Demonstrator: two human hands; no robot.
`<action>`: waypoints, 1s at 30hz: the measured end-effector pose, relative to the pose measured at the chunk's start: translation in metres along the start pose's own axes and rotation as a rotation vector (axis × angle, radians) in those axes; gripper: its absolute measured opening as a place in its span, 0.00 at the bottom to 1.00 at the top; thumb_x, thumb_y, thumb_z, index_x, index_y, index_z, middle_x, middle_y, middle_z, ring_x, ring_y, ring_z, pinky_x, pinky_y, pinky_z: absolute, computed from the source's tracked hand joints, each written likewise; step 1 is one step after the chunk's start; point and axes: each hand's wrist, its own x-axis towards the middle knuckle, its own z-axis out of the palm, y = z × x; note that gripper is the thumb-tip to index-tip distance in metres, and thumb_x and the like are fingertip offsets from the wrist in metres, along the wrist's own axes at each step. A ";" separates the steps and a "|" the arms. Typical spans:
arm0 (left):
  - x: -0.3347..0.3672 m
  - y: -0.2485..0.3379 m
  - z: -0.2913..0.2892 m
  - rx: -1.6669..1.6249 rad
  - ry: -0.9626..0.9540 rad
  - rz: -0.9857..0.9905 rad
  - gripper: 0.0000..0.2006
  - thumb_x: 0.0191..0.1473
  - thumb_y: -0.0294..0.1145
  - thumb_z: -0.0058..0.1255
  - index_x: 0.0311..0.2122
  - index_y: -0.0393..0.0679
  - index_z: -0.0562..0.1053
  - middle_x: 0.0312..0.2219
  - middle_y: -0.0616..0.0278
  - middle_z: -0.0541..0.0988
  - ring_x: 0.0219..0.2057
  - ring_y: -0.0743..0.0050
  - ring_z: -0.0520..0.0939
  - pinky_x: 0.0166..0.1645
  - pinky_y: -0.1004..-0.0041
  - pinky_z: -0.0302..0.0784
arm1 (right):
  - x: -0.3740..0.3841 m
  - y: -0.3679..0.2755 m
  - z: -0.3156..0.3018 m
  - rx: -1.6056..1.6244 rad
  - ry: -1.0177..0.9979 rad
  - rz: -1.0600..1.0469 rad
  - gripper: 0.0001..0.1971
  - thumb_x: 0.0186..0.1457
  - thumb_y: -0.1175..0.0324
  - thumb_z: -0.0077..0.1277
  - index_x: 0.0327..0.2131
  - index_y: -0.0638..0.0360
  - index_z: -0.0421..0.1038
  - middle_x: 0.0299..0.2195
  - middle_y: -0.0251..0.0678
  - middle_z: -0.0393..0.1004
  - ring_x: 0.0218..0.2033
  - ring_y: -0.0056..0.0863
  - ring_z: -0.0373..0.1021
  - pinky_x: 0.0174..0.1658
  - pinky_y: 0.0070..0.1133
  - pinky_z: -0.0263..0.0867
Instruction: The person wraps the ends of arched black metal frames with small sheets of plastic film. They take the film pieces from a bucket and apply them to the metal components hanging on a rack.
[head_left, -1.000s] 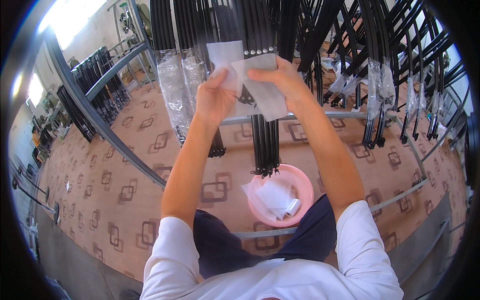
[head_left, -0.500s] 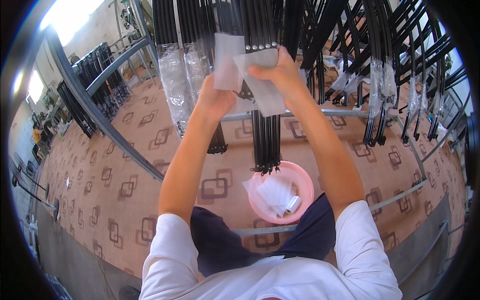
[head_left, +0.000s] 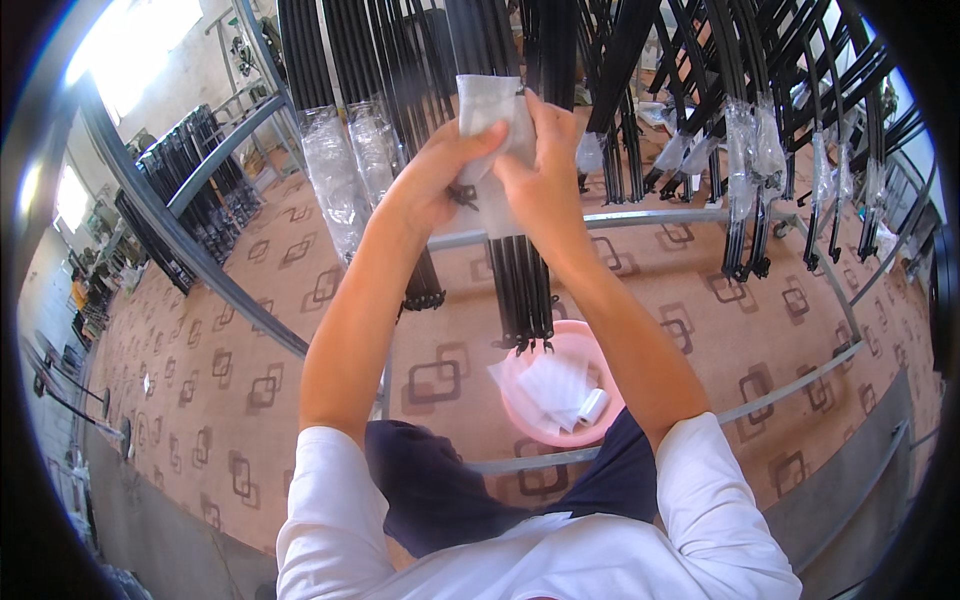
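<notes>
Hands: two, both closed about one item. The left hand (head_left: pixel 432 182) and right hand (head_left: pixel 548 178) grip a single white sheet (head_left: pixel 490 95), thumbs pressing its front face; the fingers behind are mostly hidden.

The sheet is thin, translucent and lightly creased, and lies upright along one bundle of black rods (head_left: pixel 520 290). Its upper edge stands above the thumbs; its lower edge ends below the palms. The rods continue downward to small forked ends; their exact number cannot be told.

Just left of the left hand hang two bundles in clear plastic wrap (head_left: pixel 335 180). Further off to the right hang more black rods (head_left: pixel 735 60), several plastic-wrapped near the lower ends, too overlapped to count.

Below the hands is one round pink basin (head_left: pixel 608 432), containing one white roll (head_left: pixel 593 405) and loose white sheets (head_left: pixel 550 385), overlapping, count uncertain.

Edges: a grey rail (head_left: pixel 660 217) crosses behind the bundle, below hand level; a slanted post (head_left: pixel 215 250) bounds the left. Patterned floor (head_left: pixel 430 340) shows between the forearms, beside the basin.
</notes>
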 end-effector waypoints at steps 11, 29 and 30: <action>0.025 -0.006 0.008 0.048 -0.114 0.023 0.15 0.42 0.33 0.54 0.37 0.41 0.69 0.31 0.63 0.75 0.31 0.75 0.76 0.36 0.74 0.73 | 0.046 0.017 -0.024 0.355 -0.121 0.507 0.21 0.40 0.66 0.53 0.37 0.71 0.63 0.30 0.40 0.67 0.31 0.27 0.65 0.32 0.21 0.62; -0.026 -0.032 0.014 -0.168 -0.081 0.222 0.21 0.55 0.37 0.34 0.50 0.35 0.57 0.44 0.60 0.67 0.47 0.73 0.65 0.51 0.72 0.58 | 0.055 0.009 -0.026 0.497 -0.125 0.631 0.10 0.37 0.72 0.52 0.25 0.70 0.71 0.22 0.39 0.72 0.22 0.23 0.68 0.27 0.17 0.62; -0.029 -0.035 0.022 -0.160 -0.023 0.238 0.21 0.55 0.37 0.33 0.51 0.35 0.56 0.44 0.60 0.66 0.47 0.74 0.65 0.51 0.73 0.57 | 0.054 0.010 -0.026 0.481 -0.148 0.627 0.10 0.39 0.72 0.52 0.26 0.69 0.71 0.23 0.38 0.72 0.22 0.23 0.68 0.27 0.17 0.63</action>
